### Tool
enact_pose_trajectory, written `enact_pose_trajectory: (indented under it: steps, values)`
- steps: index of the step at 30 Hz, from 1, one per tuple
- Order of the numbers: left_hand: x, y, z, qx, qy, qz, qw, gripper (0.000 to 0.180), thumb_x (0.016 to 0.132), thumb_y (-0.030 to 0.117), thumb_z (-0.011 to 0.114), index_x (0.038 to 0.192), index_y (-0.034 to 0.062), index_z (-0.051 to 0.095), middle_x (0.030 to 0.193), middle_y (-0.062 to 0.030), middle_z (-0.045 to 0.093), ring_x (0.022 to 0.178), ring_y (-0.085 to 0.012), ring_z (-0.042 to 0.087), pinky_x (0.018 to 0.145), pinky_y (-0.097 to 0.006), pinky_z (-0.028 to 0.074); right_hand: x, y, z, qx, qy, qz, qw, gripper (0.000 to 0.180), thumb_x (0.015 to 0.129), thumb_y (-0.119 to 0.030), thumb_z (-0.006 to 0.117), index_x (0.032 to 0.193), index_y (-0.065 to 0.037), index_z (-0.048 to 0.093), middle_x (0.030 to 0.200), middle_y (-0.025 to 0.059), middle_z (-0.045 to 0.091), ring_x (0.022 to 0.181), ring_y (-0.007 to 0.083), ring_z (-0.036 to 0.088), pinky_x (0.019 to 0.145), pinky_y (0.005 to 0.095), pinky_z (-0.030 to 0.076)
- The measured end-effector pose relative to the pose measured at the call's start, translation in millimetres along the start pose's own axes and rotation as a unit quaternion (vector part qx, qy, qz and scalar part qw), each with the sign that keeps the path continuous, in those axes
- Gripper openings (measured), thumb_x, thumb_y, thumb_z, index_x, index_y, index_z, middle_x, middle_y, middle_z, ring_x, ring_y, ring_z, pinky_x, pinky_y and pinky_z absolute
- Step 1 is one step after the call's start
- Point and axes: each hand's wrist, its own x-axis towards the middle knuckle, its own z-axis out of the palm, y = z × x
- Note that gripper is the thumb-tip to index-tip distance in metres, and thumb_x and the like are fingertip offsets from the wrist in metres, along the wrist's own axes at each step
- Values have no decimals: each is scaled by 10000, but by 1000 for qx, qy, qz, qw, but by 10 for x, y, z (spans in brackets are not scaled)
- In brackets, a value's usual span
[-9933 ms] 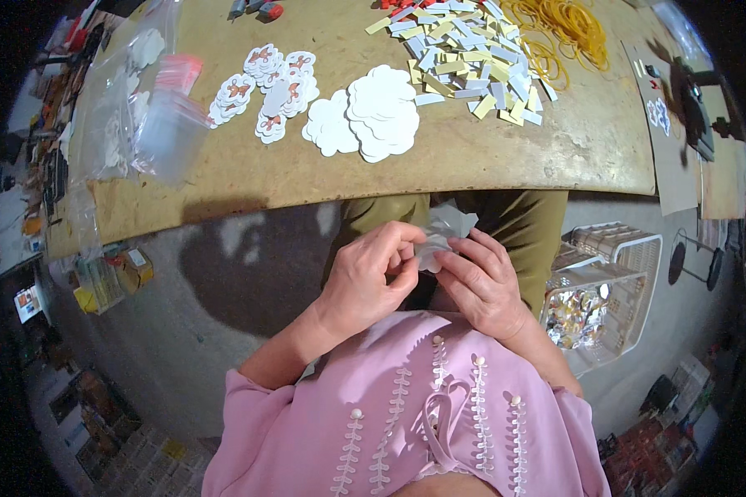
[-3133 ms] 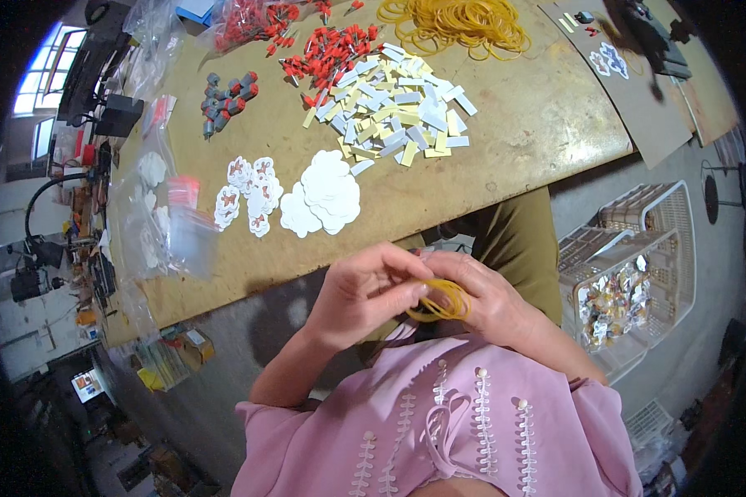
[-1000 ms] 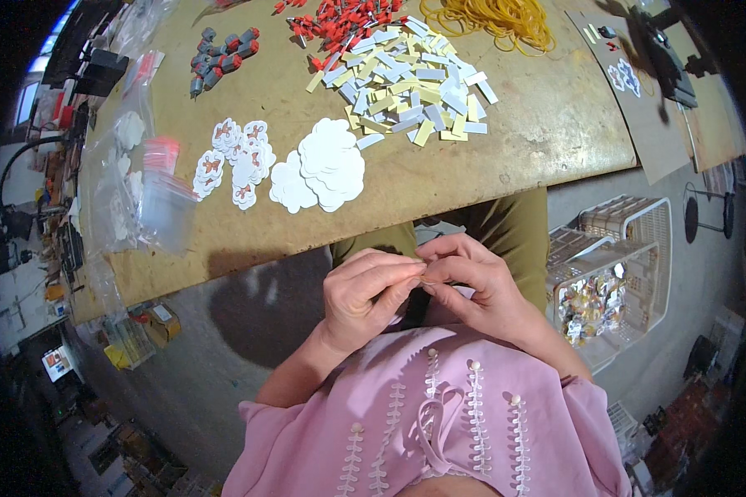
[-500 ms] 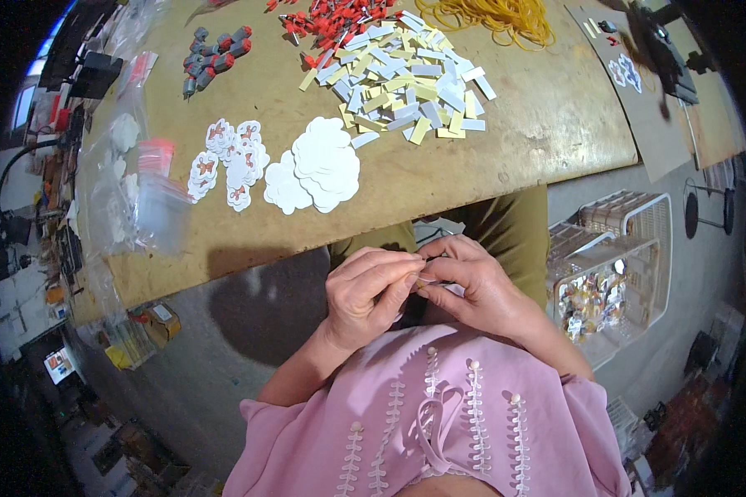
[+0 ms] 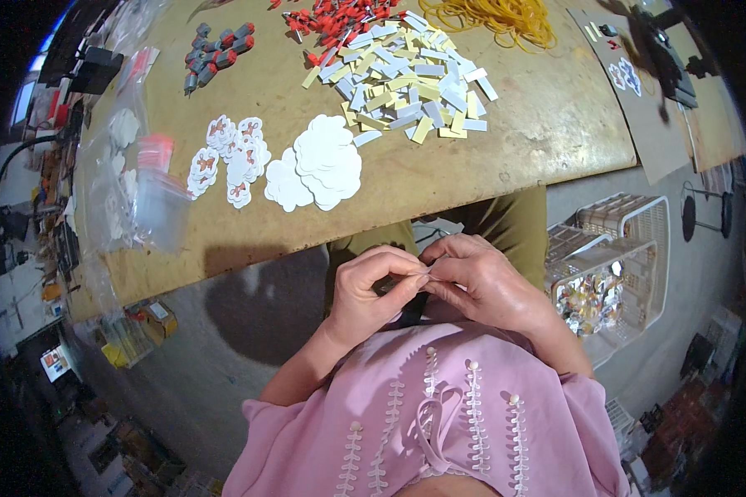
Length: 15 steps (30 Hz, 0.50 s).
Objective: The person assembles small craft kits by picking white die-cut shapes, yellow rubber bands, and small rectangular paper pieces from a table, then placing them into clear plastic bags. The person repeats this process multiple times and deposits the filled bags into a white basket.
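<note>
A small, mostly hidden item is pinched between the fingertips of the left hand [image 5: 371, 291] and right hand [image 5: 482, 280], with stacked white scalloped paper cut-outs [image 5: 327, 157] at eleven o'clock

Over the lap, the left hand [image 5: 371, 290] and right hand [image 5: 481, 282] meet fingertip to fingertip, pinching something too small to make out. On the far wooden table [image 5: 547, 132] lie white flower-shaped cutouts [image 5: 327, 157], paper strips [image 5: 410, 87] and yellow rubber bands [image 5: 497, 15]. A white wire basket [image 5: 617, 265] stands at the right.
</note>
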Motion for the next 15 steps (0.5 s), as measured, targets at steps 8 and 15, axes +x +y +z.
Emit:
enact_pose_trajectory:
  steps: [8,15]
  values:
    - [-57,-35,-16,-52,38,-4,998,62,916,-48,728,929,4,699,962,-92,726,865,-148,685,780,-284,541,-100,-122,-10,79,104,65,989,186,905,-25,778,1082,-16,722,1099,128,731,1024,270,724,916,354,562]
    - [-128,-89,-13,-218,29,-32,975,59,993,-39,671,1044,-12,679,1087,-95,684,947,-109,645,838,-249,518,-120,60,151,429,142,148,880,136,1012,-60,731,1108,24,686,1021,31,729,962,91,678,905,271,551]
